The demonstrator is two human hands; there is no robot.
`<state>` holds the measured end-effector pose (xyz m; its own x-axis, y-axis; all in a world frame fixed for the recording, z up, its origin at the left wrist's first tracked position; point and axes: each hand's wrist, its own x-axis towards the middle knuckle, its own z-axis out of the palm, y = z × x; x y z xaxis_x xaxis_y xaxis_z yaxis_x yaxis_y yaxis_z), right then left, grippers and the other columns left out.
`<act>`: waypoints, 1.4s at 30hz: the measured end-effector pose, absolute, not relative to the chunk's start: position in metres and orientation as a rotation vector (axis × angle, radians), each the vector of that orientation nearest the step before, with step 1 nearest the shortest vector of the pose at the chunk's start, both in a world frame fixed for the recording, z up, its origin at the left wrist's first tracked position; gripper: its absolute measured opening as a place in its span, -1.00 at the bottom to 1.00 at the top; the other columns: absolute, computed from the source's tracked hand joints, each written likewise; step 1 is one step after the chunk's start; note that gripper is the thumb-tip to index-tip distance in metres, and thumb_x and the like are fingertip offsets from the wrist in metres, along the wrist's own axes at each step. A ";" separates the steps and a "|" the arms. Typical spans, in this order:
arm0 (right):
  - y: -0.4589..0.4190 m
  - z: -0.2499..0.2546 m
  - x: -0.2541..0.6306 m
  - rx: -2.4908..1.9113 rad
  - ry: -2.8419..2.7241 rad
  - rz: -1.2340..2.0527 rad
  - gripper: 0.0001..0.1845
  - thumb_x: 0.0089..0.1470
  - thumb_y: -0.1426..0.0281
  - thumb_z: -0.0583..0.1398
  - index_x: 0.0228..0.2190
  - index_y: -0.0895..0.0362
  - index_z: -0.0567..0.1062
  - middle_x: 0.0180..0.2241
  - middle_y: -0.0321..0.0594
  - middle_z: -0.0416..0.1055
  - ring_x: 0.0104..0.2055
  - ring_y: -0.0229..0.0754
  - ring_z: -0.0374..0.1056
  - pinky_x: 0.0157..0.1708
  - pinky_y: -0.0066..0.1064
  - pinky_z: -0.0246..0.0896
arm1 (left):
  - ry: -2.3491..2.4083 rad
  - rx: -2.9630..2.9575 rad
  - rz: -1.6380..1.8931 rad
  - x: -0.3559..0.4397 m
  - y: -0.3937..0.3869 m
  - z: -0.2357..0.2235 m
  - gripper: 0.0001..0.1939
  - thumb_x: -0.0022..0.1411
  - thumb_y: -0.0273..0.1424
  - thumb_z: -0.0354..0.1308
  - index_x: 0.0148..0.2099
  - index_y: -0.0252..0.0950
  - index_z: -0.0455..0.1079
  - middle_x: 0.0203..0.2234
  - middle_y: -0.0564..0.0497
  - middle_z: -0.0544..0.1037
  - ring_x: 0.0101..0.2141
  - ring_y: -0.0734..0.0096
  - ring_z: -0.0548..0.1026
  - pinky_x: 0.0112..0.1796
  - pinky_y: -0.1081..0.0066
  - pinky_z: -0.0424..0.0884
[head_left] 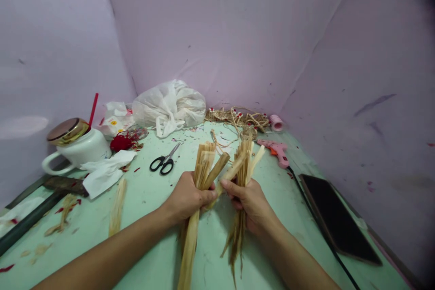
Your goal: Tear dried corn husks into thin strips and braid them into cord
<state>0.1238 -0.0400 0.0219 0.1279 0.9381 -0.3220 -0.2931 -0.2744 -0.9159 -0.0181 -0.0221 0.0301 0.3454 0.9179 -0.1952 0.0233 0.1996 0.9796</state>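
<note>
My left hand [190, 194] is closed around a bundle of flat, straw-coloured dried plant strips [204, 159], whose long ends hang toward me. In my right hand [249, 201] is a second bundle of dried strips [242, 167], with frayed ends pointing down. One strip [234, 168] slants across between the two bundles, pinched by my right thumb. Both hands are close together above the pale green table [152, 235]. A pair of black-handled scissors [165, 161] lies beyond my left hand. A single loose strip [117, 206] rests near my left forearm.
At left are a white mug [84, 148], crumpled tissue [107, 173], red yarn [121, 141] and a hammer [41, 210]. A white plastic bag [171, 104] and braided cords [234, 118] lie at the back. A pink glue gun [279, 152], its cable and a dark phone [336, 215] occupy the right.
</note>
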 end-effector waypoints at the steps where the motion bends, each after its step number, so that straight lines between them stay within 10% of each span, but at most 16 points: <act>1: -0.040 0.022 0.124 -1.300 -0.711 1.398 -0.62 -0.41 0.33 0.35 -0.64 0.18 0.25 -0.75 -0.46 0.08 -0.72 -0.49 -0.12 -0.76 -0.56 -0.32 | 1.012 1.178 0.786 -0.018 -0.022 0.030 -0.80 -0.23 -0.42 0.26 -0.57 -0.35 0.27 -0.80 0.16 0.24 -0.77 0.64 0.16 -0.72 0.55 0.08; 11: -0.047 0.029 0.122 -1.221 -0.959 1.721 -0.63 -0.36 0.39 0.32 -0.37 0.24 0.48 -0.64 -0.30 0.32 -0.68 -0.46 -0.03 -0.74 -0.55 -0.34 | 0.915 1.024 0.796 -0.022 -0.018 0.025 -0.77 -0.22 -0.36 0.29 -0.53 -0.37 0.31 -0.83 0.14 0.25 -0.78 0.65 0.15 -0.73 0.58 0.03; 26: -0.043 0.025 0.126 -1.285 -0.902 1.733 -0.69 -0.38 0.39 0.32 -0.48 0.25 0.41 -0.73 -0.44 0.07 -0.69 -0.48 -0.11 -0.74 -0.57 -0.39 | 0.892 0.922 0.758 -0.022 -0.013 0.018 -0.77 -0.18 -0.36 0.26 -0.50 -0.37 0.30 -0.83 0.13 0.25 -0.79 0.66 0.15 -0.76 0.62 0.03; 42: -0.038 0.022 0.135 -1.085 -0.769 2.209 -0.77 -0.33 0.43 0.26 -0.49 0.29 0.45 -0.61 -0.30 0.28 -0.72 -0.57 -0.14 -0.80 -0.68 -0.44 | 0.948 0.862 0.701 -0.021 -0.014 0.019 -0.86 -0.25 -0.44 0.18 -0.57 -0.39 0.28 -0.86 0.11 0.25 -0.83 0.64 0.13 -0.81 0.61 0.00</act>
<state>0.1346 -0.0384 0.0218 -0.5189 0.6887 -0.5064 -0.2252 -0.6816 -0.6962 -0.0213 -0.0138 0.0195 0.4198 0.8180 -0.3932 -0.1363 0.4851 0.8638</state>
